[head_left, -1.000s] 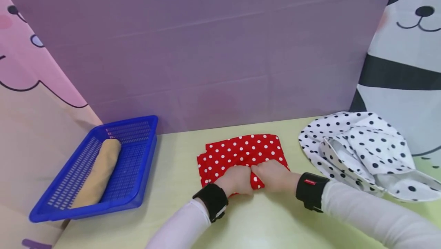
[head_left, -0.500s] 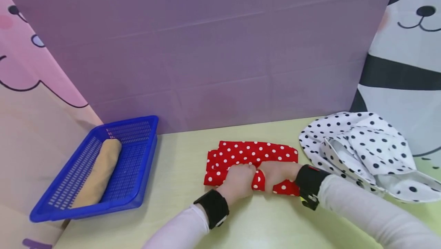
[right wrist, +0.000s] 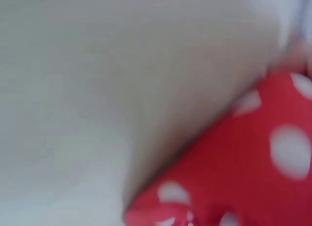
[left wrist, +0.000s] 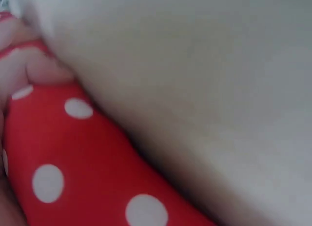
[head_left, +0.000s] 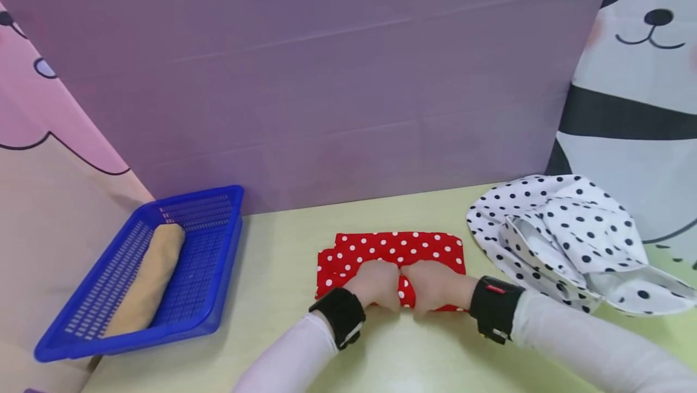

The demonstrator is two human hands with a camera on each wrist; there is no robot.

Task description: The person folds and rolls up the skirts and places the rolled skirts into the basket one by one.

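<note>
Centrally, near the front edge of the pale green table [head_left: 283, 296], lies the red polka-dot cloth [head_left: 403, 246], a soft woven fabric folded into a low rectangular band, its near portion gathered into a thick roll. Largest of the surrounding items is the white black-dotted cloth [head_left: 566, 236], heaped in loose creases at the right rear corner; next, the blue plastic basket [head_left: 218, 284], a perforated rectangular tray at the left edge, containing a tan fabric roll [head_left: 147, 281] of cylindrical form. The left hand [head_left: 376, 284] and right hand [head_left: 432, 284] sit side by side, knuckles touching, fingers curled around the rolled near edge of the red cloth, both grasping it. The wrist views, blurred, show only red dotted fabric against the matte tabletop. The step in hand appears to be rolling the cloth away from the body; the next move likely calls for even pressure from both hands so the roll stays tight and straight.
</note>
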